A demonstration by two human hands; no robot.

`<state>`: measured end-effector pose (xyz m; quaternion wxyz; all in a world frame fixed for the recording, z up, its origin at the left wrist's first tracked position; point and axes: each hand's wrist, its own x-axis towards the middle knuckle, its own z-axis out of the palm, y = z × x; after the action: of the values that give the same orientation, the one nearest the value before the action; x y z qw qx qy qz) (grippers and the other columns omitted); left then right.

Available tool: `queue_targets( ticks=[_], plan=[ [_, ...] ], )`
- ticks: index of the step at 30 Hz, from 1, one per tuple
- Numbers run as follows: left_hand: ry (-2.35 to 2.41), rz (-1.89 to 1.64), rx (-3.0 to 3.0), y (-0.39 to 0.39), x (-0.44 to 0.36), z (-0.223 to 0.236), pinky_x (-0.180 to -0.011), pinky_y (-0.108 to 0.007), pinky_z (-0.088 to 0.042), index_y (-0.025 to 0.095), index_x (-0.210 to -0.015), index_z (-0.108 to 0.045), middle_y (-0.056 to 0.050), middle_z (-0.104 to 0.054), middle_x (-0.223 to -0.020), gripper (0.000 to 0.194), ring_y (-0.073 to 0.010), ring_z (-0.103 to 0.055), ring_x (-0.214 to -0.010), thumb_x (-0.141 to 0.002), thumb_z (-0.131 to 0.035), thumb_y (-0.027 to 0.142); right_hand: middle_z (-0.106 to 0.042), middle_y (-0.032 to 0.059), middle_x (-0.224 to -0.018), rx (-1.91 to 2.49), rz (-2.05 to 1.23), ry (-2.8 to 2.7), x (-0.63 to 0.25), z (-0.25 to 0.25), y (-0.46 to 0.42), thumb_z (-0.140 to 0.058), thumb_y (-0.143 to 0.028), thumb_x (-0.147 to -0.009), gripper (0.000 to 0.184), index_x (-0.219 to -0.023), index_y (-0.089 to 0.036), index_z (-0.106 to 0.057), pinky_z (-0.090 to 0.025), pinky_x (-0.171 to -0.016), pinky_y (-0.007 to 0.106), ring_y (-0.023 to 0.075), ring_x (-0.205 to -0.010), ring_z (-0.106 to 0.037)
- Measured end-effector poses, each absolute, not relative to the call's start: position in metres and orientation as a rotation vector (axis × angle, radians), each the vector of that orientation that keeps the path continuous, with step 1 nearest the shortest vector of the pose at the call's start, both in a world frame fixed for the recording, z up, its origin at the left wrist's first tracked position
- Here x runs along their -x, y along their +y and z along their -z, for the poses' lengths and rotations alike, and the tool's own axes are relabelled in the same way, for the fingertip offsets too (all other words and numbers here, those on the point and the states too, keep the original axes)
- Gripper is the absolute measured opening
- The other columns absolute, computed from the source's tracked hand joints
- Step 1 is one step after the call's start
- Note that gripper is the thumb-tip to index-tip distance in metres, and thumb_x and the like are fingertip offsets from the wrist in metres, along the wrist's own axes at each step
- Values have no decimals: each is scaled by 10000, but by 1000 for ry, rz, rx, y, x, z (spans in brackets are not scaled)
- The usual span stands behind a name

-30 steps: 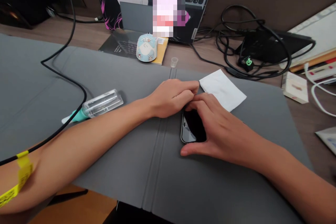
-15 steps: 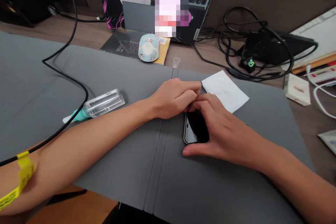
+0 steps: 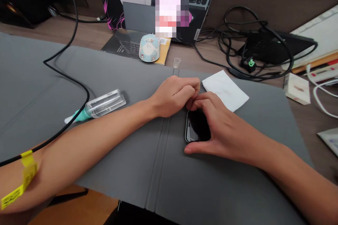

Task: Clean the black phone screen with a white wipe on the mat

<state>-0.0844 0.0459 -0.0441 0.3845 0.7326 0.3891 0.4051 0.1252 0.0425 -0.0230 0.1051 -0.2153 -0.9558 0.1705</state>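
Note:
A smartphone (image 3: 198,128) with a dark, glossy screen lies face up on the grey desk mat (image 3: 118,179). Arched over it is my right hand (image 3: 220,124), with its thumb along the near side and its fingers at the far end. My left hand (image 3: 176,96) is curled closed just beyond the phone's far left corner, its fingertips meeting the right fingers. Whatever it may pinch is hidden. A white folded wipe (image 3: 225,89) lies flat behind my right hand. Left of my left forearm rests a clear bottle (image 3: 107,103) with a teal top.
A laptop (image 3: 138,15) stands at the back, with a light-blue mouse (image 3: 149,48) before it. Nearby is a small clear cap (image 3: 176,63). Coiled black cables (image 3: 260,74) and a small white box (image 3: 297,89) are at right. A black cable (image 3: 79,82) crosses the mat at left.
Both hands have shifted slightly, and my left hand's knuckles have turned a little away from the right fingers. The phone, wipe and bottle stay in place.

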Motion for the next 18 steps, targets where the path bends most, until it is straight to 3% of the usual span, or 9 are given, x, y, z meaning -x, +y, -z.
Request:
queue_targets(
  ticks=[10,18],
  plan=[
    [943,-1027,-1870,47,85,44,-645,-270,-406,207,-690,-504,32,-632,-622,208,-133,-547,-626,-855,-382,173,-548,163,-1200,647,-557,-2815,-127,20,43,-764,-621,-834,645,-1202,-174,-481,-535,-913,484,324,-1120,-549],
    [948,-978,-1891,47,86,44,-656,-282,-415,208,-699,-539,17,-674,-639,230,-150,-545,-639,-856,-372,186,-591,82,-1096,828,-644,-2744,-137,8,48,-755,-586,-834,550,-1162,-230,-494,-525,-738,389,255,-913,-602]
  ],
)
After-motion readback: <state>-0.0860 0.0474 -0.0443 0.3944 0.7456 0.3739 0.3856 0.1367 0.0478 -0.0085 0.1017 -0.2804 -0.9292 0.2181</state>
